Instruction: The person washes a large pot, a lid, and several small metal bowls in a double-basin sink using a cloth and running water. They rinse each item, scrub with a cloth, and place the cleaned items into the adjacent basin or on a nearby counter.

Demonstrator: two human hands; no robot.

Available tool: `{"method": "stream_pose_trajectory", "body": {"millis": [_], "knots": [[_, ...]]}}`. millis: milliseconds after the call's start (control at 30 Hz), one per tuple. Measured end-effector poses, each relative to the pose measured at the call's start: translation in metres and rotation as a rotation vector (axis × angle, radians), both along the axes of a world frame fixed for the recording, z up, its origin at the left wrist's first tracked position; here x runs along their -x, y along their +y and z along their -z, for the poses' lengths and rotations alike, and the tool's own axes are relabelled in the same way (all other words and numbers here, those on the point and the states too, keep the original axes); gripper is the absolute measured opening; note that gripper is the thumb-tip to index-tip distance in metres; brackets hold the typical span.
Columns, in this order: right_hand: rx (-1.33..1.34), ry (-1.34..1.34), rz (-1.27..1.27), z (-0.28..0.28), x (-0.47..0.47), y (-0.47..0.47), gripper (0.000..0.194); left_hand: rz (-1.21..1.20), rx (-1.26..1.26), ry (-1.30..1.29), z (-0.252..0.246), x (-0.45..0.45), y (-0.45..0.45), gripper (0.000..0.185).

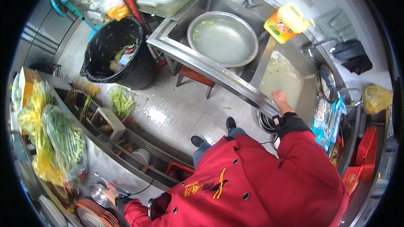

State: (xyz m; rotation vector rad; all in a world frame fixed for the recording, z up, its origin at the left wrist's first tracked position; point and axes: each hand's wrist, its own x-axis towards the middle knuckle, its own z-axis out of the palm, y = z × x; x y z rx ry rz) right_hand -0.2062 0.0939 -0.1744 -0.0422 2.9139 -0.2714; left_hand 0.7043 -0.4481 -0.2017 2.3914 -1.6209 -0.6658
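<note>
My left hand (279, 96) is over the near edge of the right sink basin (298, 85), which holds cloudy water; its fingers look curled, and whether anything is in them cannot be told. Down at the lower left, my right hand (110, 193) touches a small round metal bowl or lid (99, 195) on the steel counter (126, 170). A thin metal utensil (102, 178) lies by its fingers. A large steel basin (224, 39) of water with green bits stands in the other sink compartment. A yellow jug (285, 22) rests on the divider between the compartments.
A black-lined bin (118, 50) with scraps stands on the floor near a red-brown stool (195, 77). Leafy greens (121, 101) lie on the floor. Bagged vegetables (64, 142) and stacked plates (94, 212) are at the left. A faucet (251, 1) rises behind the basin.
</note>
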Motion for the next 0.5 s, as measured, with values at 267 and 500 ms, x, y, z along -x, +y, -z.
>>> {"method": "stream_pose_trajectory", "body": {"millis": [267,500], "knots": [[-0.011,0.046,0.044,0.056,0.092,0.112,0.023,0.005,-0.146,1.072,-0.029,0.415,0.029,0.037],[-0.182,-0.243,-0.145,0.067,0.154,0.124,0.029,1.359,-0.212,0.580,-0.062,0.743,0.211,0.040]]}}
